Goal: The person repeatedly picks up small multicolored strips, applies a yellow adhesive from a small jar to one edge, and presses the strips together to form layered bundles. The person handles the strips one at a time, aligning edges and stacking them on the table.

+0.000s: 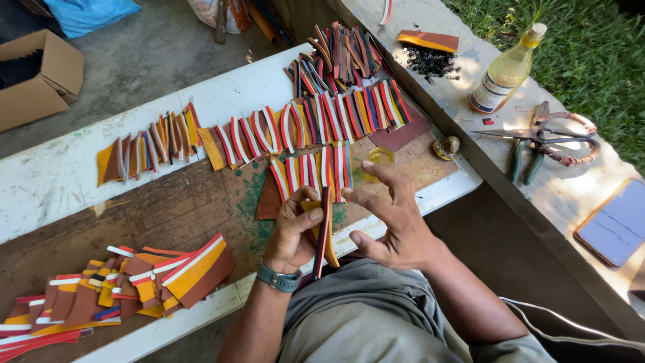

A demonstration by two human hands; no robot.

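Over the white bench (60, 171) we hold a layered striped piece (324, 232) edge-on; our left hand (292, 232) is clamped around it, so its face is hard to make out. Our right hand (393, 215) hovers just beside it, fingers spread and holding nothing. Rows of striped leather pieces (302, 124) lie beyond, and another pile (101, 292) runs off the lower left edge. Scissors (537, 138) and a bottle (504, 70) sit on the ledge to the right, where a phone (615, 225) is cut off.
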